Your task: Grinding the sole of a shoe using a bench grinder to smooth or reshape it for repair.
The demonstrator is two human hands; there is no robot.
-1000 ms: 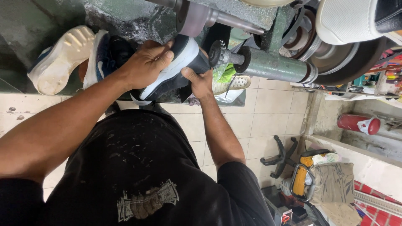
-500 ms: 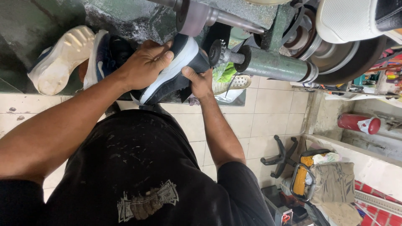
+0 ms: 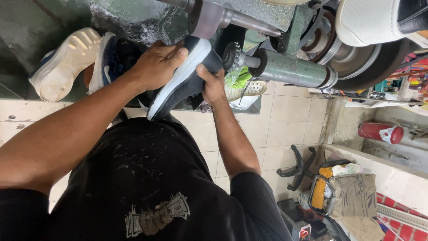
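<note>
There is one view only, from a camera worn on the person's head. It looks steeply down the front of the body, so the black shirt point(image 3: 147, 187) fills the lower left and centre of the frame. The forearms run from there up to the upper centre, close to the lens. The grinding machine point(image 3: 290, 67) crosses the top edge, seen from above at close range. The tiled floor point(image 3: 285, 125) lies farther off at centre right.
</note>
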